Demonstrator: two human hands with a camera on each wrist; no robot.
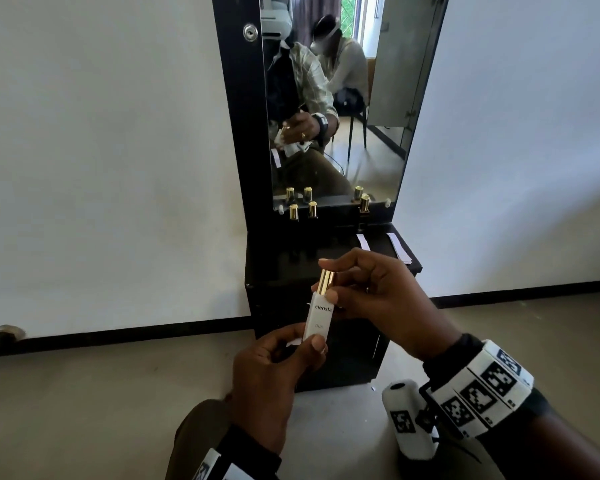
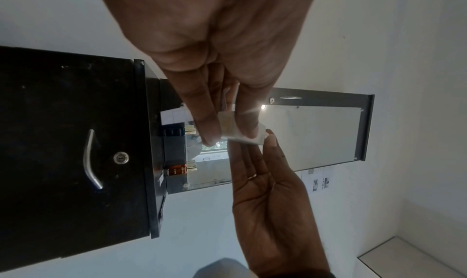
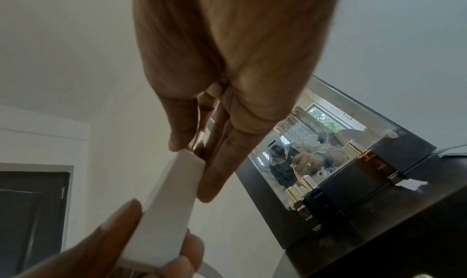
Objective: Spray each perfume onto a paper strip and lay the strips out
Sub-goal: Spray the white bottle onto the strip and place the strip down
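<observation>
Head | white perfume bottle (image 1: 318,317), gold cap (image 1: 326,280) | left hand (image 1: 274,372) grips base | right hand (image 1: 378,292) pinches cap

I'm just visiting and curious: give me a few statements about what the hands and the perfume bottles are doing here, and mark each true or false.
1. The left hand holds the lower end of the white perfume bottle. True.
2. The bottle's gold cap lies on the floor. False: it sits on the bottle, gripped by the right hand.
3. Three other bottles stand on the black cabinet by the mirror. True.
4. The paper strips are in the left hand. False: they lie on the cabinet top.
</observation>
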